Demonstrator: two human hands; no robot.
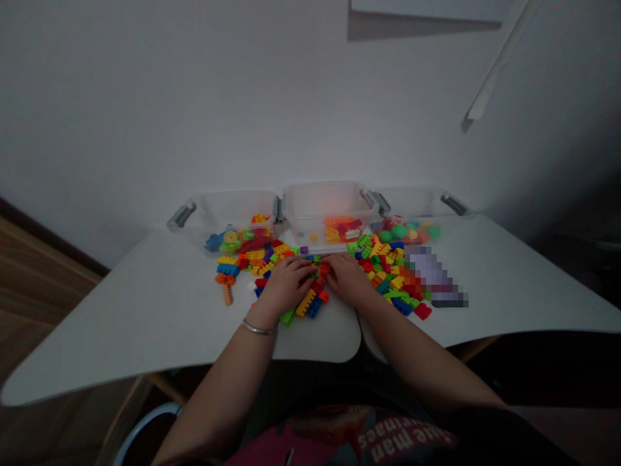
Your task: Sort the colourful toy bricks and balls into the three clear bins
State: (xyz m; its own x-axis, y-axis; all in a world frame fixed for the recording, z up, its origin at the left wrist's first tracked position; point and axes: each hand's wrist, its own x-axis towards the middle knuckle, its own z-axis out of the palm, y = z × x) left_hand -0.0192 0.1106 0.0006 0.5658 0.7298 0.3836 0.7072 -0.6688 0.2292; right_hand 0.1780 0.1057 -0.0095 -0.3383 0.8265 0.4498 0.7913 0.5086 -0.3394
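My left hand [286, 283] and my right hand [348, 275] rest side by side on the white table [155, 304], fingers curled together over a small red brick [325, 267] between them. Just below that a short assembly of yellow, blue and red bricks [310, 299] lies on the table, close to my left hand. A bracelet sits on my left wrist. Loose bricks in several colours [388, 272] are spread to the left and right of both hands.
Three clear plastic bins stand along the wall: the left bin [228, 213] holds gear-like pieces, the middle bin [330, 207] orange and red bricks, the right bin [412, 207] green and orange balls. A blurred patch [436, 278] lies right of the bricks.
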